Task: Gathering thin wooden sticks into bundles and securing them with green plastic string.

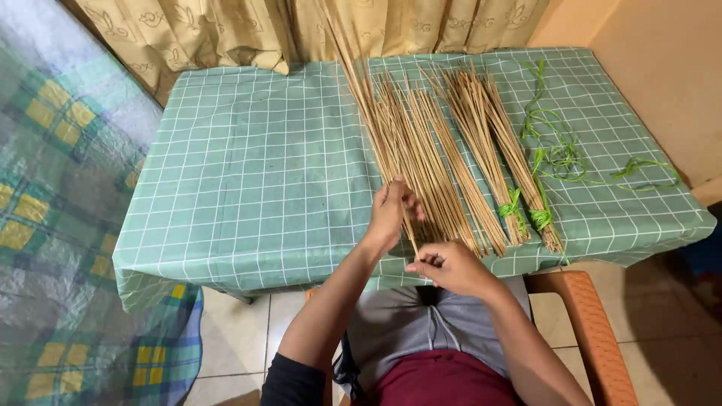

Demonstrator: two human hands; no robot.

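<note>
We are gathering loose thin sticks (410, 150) at the near edge of the green checked tablecloth (256, 165). Our left hand (391, 210) closes around a handful; our right hand (450, 267) pinches their near ends. Tied bundles (500, 158) and green string (560, 154) lie right. Next, evening the ends calls for a firm hold.

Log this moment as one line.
left hand: grips loose sticks | right hand: pinches one stick's end | tied bundles at right | green twine beside | table
</note>
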